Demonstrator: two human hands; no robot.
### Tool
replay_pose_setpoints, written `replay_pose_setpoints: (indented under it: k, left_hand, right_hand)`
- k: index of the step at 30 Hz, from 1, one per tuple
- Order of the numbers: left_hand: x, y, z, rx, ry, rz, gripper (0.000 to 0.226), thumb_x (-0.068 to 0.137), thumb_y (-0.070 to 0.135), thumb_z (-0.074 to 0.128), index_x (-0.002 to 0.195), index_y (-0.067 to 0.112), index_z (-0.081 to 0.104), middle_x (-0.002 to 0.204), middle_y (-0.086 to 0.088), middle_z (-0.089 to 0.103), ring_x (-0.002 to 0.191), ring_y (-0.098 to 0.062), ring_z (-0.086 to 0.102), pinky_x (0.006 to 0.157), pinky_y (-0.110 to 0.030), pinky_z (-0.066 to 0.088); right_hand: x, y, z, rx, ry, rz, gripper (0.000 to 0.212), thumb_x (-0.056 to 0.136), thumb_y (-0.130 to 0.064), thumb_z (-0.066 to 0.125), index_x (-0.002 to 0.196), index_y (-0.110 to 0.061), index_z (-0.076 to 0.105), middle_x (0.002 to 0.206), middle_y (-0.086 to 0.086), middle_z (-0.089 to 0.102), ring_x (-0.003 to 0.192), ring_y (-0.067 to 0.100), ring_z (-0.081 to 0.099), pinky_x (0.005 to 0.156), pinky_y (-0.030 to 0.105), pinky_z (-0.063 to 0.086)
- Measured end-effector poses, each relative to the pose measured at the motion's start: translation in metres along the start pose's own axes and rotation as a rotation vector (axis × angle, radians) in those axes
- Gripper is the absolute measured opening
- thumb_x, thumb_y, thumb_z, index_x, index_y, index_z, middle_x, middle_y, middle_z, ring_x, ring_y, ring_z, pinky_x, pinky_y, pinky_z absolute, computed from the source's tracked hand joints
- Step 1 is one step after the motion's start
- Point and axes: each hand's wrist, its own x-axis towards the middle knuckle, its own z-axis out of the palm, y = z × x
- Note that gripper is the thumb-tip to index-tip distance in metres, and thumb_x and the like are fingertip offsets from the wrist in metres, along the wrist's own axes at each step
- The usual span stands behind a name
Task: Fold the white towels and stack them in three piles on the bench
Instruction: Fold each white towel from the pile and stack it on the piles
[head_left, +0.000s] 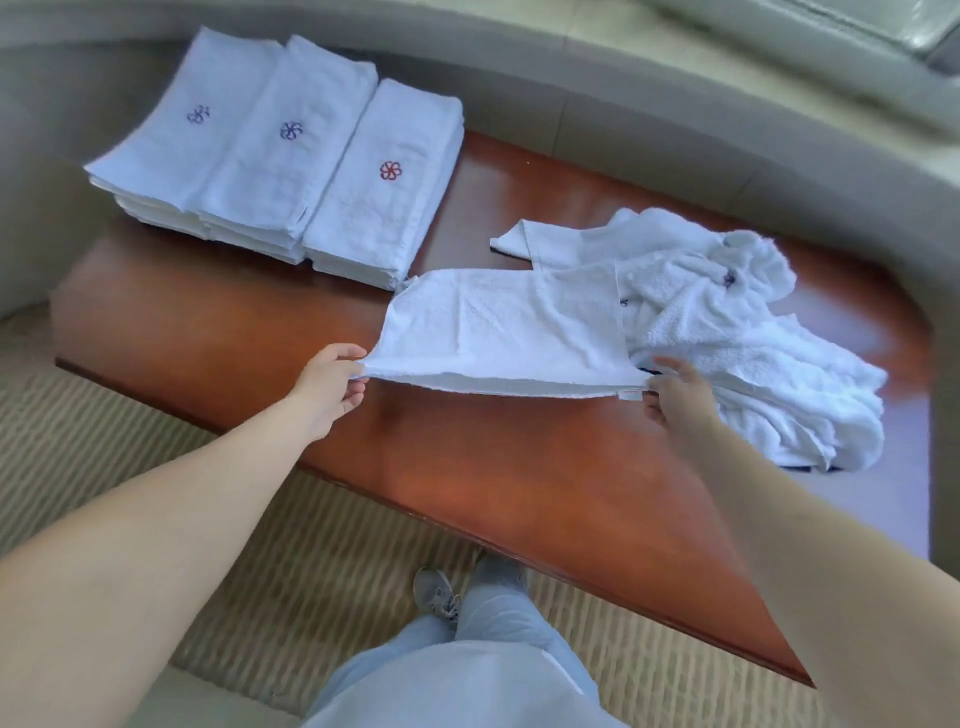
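Glossy reddish-brown wooden counter (249, 332) runs from 9 o'clock to 4 o'clock across the head view. A half-folded white terry towel (498, 327) lies near its centre, doubled over, its near edge lifted just off the wood.

Left hand (327, 387) pinches the towel's near-left corner between thumb and curled fingers. Right hand (675, 395) pinches the near-right corner, by a small sewn tag; its fingers are blurred, but the grip on the edge shows. The edge is stretched between the two hands.

At 10 to 11 o'clock, three piles of folded white towels sit side by side, edges touching: left pile (182, 135) and middle pile (280, 150), each with a blue flower emblem on top, and right pile (384, 187) with a red one. The right pile's near corner sits just beside the far-left corner of the held towel.

At 2 to 3 o'clock, a crumpled heap of unfolded white towels (753, 332) lies on the counter, touching the held towel and partly under its right end, close behind the right hand.

Beige ribbed carpet (104, 431) below the counter; a grey shoe (436, 592) and pale blue trouser legs (498, 613) at 6 o'clock. A grey curved upholstered seat (675, 130) wraps the far side.
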Motion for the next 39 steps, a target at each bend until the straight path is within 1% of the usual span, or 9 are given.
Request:
replay_pose_setpoints:
  k: [4, 8, 13, 20, 22, 24, 28, 34, 39]
  left_hand:
    - [-0.034, 0.061, -0.009, -0.209, -0.036, 0.06, 0.02, 0.098, 0.011, 0.056, 0.099, 0.021, 0.073, 0.093, -0.004, 0.063, 0.071, -0.012, 0.055, 0.072, -0.025, 0.053]
    - [-0.071, 0.132, -0.02, -0.453, -0.099, 0.224, 0.019, 0.096, 0.011, 0.058, 0.094, 0.02, 0.074, 0.082, 0.002, 0.061, 0.067, -0.008, 0.055, 0.065, -0.02, 0.051]
    - [-0.105, 0.172, -0.039, -0.324, -0.023, 0.346, 0.023, 0.094, 0.007, 0.055, 0.088, 0.02, 0.073, 0.075, -0.001, 0.059, 0.054, -0.009, 0.055, 0.054, -0.021, 0.046]
    - [-0.128, 0.18, -0.058, -0.571, -0.006, 0.421, 0.021, 0.09, 0.01, 0.062, 0.091, 0.022, 0.079, 0.086, 0.004, 0.071, 0.07, -0.008, 0.067, 0.07, -0.021, 0.057]
    - [-0.128, 0.17, -0.058, -0.342, -0.008, 0.382, 0.02, 0.092, 0.008, 0.061, 0.096, 0.019, 0.077, 0.084, 0.001, 0.068, 0.063, -0.009, 0.064, 0.065, -0.022, 0.054]
    - [-0.124, 0.149, -0.061, -0.046, 0.013, 0.278, 0.022, 0.098, 0.007, 0.054, 0.098, 0.018, 0.073, 0.088, 0.0, 0.063, 0.065, -0.009, 0.057, 0.066, -0.023, 0.049]
    - [-0.124, 0.147, -0.062, -0.13, 0.048, 0.291, 0.026, 0.099, 0.006, 0.052, 0.087, 0.02, 0.07, 0.085, 0.001, 0.059, 0.065, -0.008, 0.051, 0.065, -0.02, 0.049]
    - [-0.128, 0.156, -0.067, -0.249, 0.04, 0.376, 0.02, 0.096, 0.009, 0.059, 0.097, 0.022, 0.075, 0.091, 0.0, 0.066, 0.073, -0.009, 0.061, 0.069, -0.021, 0.051]
    - [-0.13, 0.143, -0.078, 0.21, -0.125, 0.083, 0.017, 0.098, 0.009, 0.059, 0.104, 0.017, 0.073, 0.098, 0.0, 0.064, 0.075, -0.011, 0.058, 0.073, -0.025, 0.052]
  right_hand:
    - [-0.038, -0.068, -0.007, 0.175, 0.019, -0.108, 0.026, 0.088, -0.003, 0.051, 0.095, -0.013, 0.074, 0.067, 0.003, 0.057, 0.052, 0.012, 0.053, 0.053, 0.022, 0.047]
    - [-0.081, -0.142, -0.013, 0.418, 0.058, -0.278, 0.017, 0.088, -0.004, 0.059, 0.088, -0.011, 0.074, 0.059, -0.001, 0.06, 0.053, 0.012, 0.056, 0.054, 0.021, 0.05]
    - [-0.118, -0.191, -0.014, 0.367, 0.053, -0.388, 0.015, 0.092, 0.002, 0.058, 0.096, -0.001, 0.071, 0.075, 0.013, 0.061, 0.056, 0.016, 0.06, 0.059, 0.023, 0.055]
    - [-0.137, -0.196, -0.01, 0.507, 0.022, -0.401, 0.02, 0.091, 0.001, 0.057, 0.086, -0.01, 0.073, 0.066, 0.006, 0.066, 0.054, 0.012, 0.064, 0.062, 0.023, 0.058]
    - [-0.133, -0.192, -0.008, 0.484, 0.029, -0.372, 0.02, 0.088, 0.003, 0.056, 0.092, -0.006, 0.074, 0.057, 0.004, 0.063, 0.049, 0.012, 0.06, 0.057, 0.023, 0.056]
    - [-0.131, -0.178, -0.006, 0.279, 0.017, -0.306, 0.018, 0.09, 0.003, 0.058, 0.098, 0.0, 0.074, 0.06, 0.007, 0.061, 0.048, 0.011, 0.058, 0.053, 0.021, 0.056]
    - [-0.129, -0.166, -0.01, 0.317, 0.014, -0.266, 0.015, 0.092, 0.001, 0.06, 0.086, -0.005, 0.073, 0.06, 0.005, 0.066, 0.046, 0.007, 0.062, 0.055, 0.017, 0.056]
    - [-0.133, -0.176, -0.015, 0.399, -0.026, -0.312, 0.019, 0.093, -0.002, 0.059, 0.096, -0.01, 0.076, 0.072, 0.005, 0.071, 0.061, 0.01, 0.07, 0.066, 0.021, 0.059]
    - [-0.135, -0.171, -0.018, 0.071, -0.055, -0.252, 0.016, 0.092, -0.002, 0.064, 0.098, -0.008, 0.077, 0.077, 0.007, 0.069, 0.06, 0.011, 0.066, 0.068, 0.022, 0.061]
